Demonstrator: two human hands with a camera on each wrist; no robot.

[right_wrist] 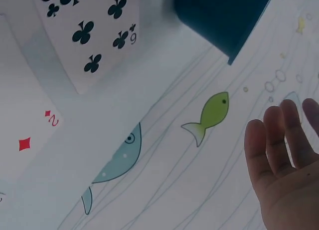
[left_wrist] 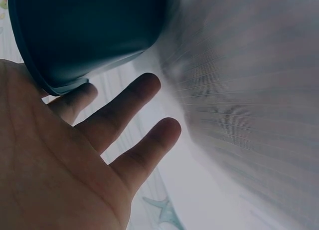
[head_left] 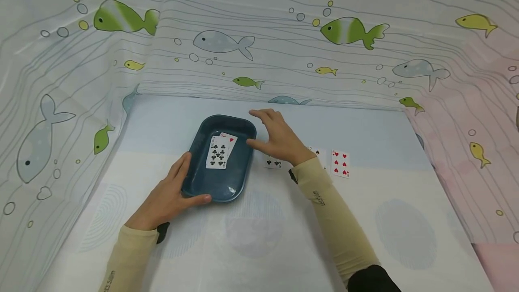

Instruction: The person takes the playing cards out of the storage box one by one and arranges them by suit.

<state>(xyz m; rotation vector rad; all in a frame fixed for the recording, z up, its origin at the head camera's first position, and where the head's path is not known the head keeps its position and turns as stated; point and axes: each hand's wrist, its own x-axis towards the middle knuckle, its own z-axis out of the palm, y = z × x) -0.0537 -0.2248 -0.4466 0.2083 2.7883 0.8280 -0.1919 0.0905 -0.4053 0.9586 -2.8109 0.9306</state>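
red card mostly under clubs card; two of diamonds behind right hand

The tray is dark blue. The cloth is white with green, yellow and grey fish.
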